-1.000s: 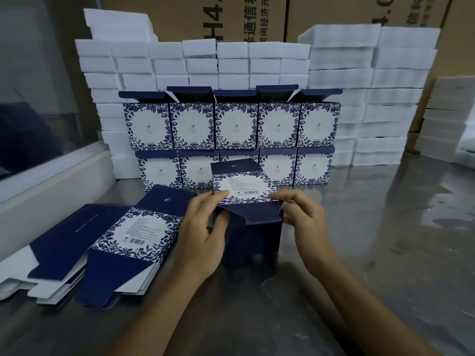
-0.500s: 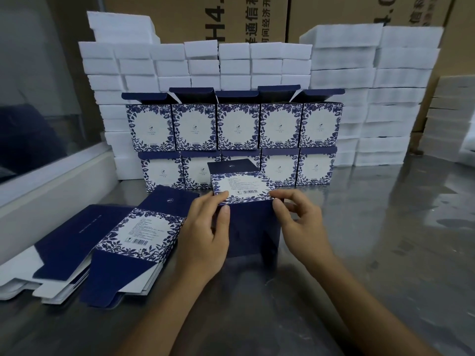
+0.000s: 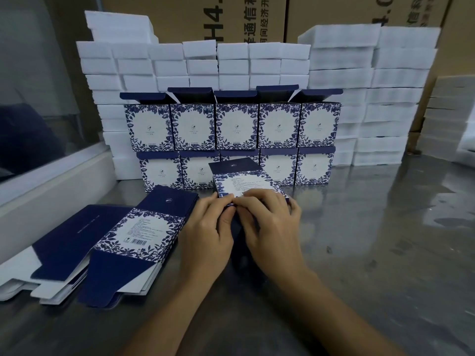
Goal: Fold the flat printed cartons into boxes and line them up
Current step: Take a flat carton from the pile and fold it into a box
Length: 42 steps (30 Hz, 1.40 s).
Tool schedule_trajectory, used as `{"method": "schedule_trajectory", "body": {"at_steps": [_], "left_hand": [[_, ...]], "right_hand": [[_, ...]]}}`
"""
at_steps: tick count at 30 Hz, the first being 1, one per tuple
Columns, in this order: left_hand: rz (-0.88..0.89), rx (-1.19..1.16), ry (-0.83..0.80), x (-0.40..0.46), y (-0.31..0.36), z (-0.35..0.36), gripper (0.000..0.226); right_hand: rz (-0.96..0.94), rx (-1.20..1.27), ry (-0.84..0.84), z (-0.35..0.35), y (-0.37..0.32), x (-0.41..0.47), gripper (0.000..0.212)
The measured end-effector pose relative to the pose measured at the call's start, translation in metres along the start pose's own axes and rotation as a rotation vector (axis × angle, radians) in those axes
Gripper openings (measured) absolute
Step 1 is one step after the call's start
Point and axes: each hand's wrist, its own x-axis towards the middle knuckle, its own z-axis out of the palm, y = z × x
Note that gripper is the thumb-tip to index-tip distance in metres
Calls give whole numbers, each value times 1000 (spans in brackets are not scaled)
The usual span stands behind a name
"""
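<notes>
both hands meet at the near top edge of a half-formed carton (image 3: 241, 182) that stands on the steel tabletop (image 3: 372, 240) in the middle of the view. the left hand (image 3: 205, 235) curls its fingers over the carton's front edge with the thumb against the dark blue face; the right hand (image 3: 270, 222) lies across the top with its fingers bent down onto the printed panel, fingertips touching those of the left. the lower part of the carton is hidden behind the hands.

right of the hands the tabletop is bare and reflective as far as the frame edge, the widest open stretch. to the left, just beside the left hand, lies a stack of flat cartons (image 3: 138, 235), with a second flat stack (image 3: 64, 242) further left, near the white ledge (image 3: 51, 186) below a glass pane.

close behind the carton stand the folded boxes (image 3: 236, 124), two rows high, five across, the upper row with flaps raised. the carton overlaps the middle box of the lower row in view; whether they touch cannot be told. behind and beside the boxes rise walls of white foam blocks (image 3: 359, 73), and brown shipping cartons (image 3: 257, 16) behind those.
</notes>
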Motion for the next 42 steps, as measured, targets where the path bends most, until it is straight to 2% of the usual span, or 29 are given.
{"method": "schedule_trajectory", "body": {"at_steps": [7,11,17,19,24,28,30,32,35,37,42], "left_hand": [[-15,22,5,0,0,3,29],[-24,7,3,1,-2,2,31],[-6,-5,8,0,-2,4,31],[-22,-32,7,1,-4,4,33],[-38,-51,-12,0,-6,5,34],[-7,-22,-41,-2,-7,6,35],[2,-5,-69,-4,-9,6,47],[-13,-6,-108,-6,-14,7,62],[-68,7,-180,-9,-19,7,85],[-67,13,-165,-9,-21,8,87],[-31,86,-30,-9,-19,8,77]], "right_hand": [[9,-41,-14,1,6,3,15],[13,63,19,0,22,0,21],[61,142,93,4,26,4,10],[103,194,82,5,27,1,13],[375,416,-13,0,39,-3,14],[383,416,-21,-4,45,1,10],[368,425,0,-5,45,1,15],[368,461,-50,-5,48,0,22],[386,555,-271,-7,53,-4,66],[363,523,-321,-6,55,-7,87],[292,406,-173,-2,53,-8,74]]}}
